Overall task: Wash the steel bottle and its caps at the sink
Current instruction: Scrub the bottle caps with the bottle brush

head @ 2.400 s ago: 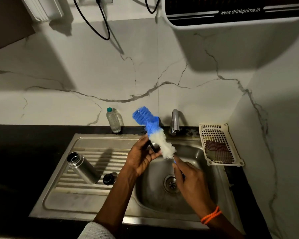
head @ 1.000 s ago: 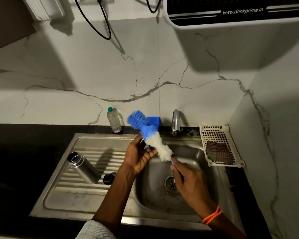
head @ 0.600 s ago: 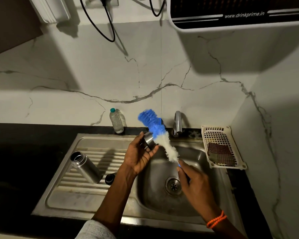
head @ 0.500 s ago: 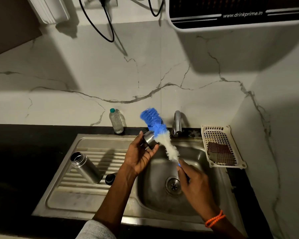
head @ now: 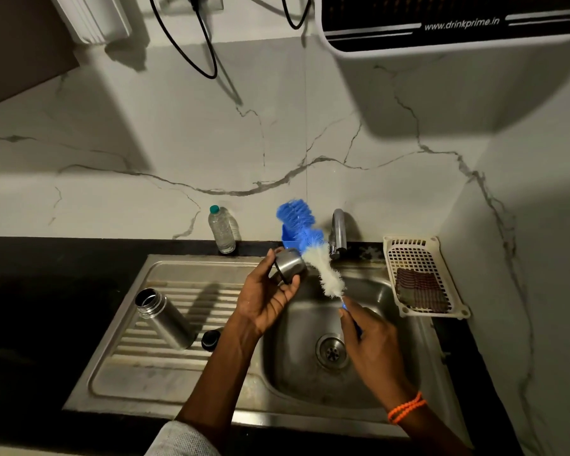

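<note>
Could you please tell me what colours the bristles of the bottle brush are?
The bottle brush is blue at the tip and white nearer the handle, in the head view.

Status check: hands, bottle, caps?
Left hand grips steel cap. Right hand holds brush beside cap. Steel bottle, black cap on drainboard. Nothing blocking.

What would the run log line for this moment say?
left hand: holds steel cap | right hand: grips bottle brush against cap | steel bottle: open, on drainboard

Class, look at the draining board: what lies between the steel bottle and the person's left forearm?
In the head view, a small black cap sits on the ribbed board between the steel bottle and the forearm, close beside the bottle's base.
</note>
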